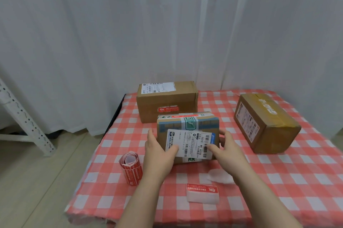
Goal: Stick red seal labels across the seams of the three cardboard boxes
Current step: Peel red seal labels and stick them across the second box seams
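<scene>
Both hands are on the small brown cardboard box with green tape (187, 127), which sits mid-counter. The left hand (159, 153) clamps its left end with the thumb over the white shipping label (189, 144). The right hand (225, 146) wraps its right end, so each grip is holding this box, not a label. Its long axis runs left to right, straight between the 2 hands.

There's a red strip (181, 116) on its far top edge, and the plain brown cardboard box (167, 98) just behind it has a red seal label (168, 109) on its front face. The brown cardboard box with yellowish tape (265, 122), well off to the right, shows no red that I can see, so I'd guess that's next.

The loose red seal label on white backing (202, 189) lies on the red-and-white checked counter (278, 181), on the near side of the held box and closer to the right hand. The roll of red seal labels (130, 167) stands to its near left.
</scene>
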